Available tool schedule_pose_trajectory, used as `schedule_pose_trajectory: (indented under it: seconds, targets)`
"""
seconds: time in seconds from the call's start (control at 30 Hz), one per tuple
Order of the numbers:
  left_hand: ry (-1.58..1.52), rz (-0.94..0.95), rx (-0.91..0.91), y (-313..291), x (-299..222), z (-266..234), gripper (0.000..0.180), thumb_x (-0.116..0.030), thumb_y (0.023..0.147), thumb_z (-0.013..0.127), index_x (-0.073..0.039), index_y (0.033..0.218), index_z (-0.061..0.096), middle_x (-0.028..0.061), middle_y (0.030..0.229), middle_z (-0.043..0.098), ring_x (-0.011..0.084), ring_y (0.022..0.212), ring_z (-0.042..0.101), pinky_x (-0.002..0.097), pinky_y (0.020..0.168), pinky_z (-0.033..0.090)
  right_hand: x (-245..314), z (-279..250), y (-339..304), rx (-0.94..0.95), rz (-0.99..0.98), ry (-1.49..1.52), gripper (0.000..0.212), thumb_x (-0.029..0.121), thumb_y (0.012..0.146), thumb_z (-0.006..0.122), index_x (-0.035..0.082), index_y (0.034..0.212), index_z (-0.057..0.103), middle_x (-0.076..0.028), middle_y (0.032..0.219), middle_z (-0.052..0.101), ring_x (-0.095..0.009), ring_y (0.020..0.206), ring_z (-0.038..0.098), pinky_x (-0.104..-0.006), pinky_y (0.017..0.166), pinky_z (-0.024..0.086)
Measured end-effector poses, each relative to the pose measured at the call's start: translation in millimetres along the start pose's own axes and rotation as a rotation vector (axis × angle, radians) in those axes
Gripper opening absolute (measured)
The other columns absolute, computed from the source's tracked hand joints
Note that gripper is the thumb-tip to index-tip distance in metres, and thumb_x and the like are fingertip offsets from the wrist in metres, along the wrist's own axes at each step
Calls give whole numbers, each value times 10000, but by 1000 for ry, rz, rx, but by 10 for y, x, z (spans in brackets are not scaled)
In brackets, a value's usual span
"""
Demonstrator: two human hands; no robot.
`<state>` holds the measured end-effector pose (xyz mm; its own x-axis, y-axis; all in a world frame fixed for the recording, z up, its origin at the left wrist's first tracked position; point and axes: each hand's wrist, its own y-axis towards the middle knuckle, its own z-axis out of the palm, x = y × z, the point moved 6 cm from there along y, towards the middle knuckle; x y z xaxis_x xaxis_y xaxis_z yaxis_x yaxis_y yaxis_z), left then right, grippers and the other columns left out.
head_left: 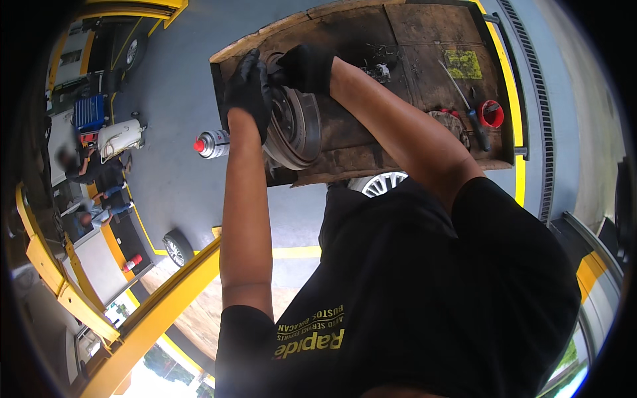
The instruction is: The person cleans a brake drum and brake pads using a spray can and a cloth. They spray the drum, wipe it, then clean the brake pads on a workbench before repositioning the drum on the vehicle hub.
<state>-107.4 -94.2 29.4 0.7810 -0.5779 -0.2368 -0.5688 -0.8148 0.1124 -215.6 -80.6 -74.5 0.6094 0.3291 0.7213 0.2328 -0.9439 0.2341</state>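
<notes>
A screwdriver [468, 110] lies beside a red cup [485, 121], with a yellow patch [462, 64] near its tip; well to the left is a spray can [214, 144] with a red cap. Further off, a blue chest [88, 113] stands near two people [99, 217]. A wheel [177, 249] shows near a yellow beam [174, 292], and a grate [541, 99] runs along the floor at right

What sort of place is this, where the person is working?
Most likely a car repair workshop. It shows in the round grey metal part, probably a brake drum, the black-tyred wheel with silver spokes at lower left, and what looks like a blue tool cabinet.
</notes>
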Motion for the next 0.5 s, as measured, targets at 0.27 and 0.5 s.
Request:
schedule_pose_trajectory:
  seconds: [0.27, 0.5]
  targets:
    - [72, 65, 21, -41, 83, 48, 389, -156, 1097, 447, -38, 1429, 612, 149, 1566, 521, 342, 1498, 417, 432, 1283, 303, 187, 330, -201, -132, 428, 1781, 192, 94, 990, 621, 45, 1157, 703, -205, 1094, 725, -344, 1014, 726, -431, 901, 568]
    - [-290, -69, 60, 147, 358, 143, 407, -211, 1092, 494, 2, 1415, 622, 190, 1477, 617, 333, 1366, 585, 390, 1130, 448, 372, 652, -1302, 51, 180, 420, 380, 61, 938, 610, 277, 1194, 789, -47, 1226, 740, -255, 1173, 672, -410, 1010, 512]
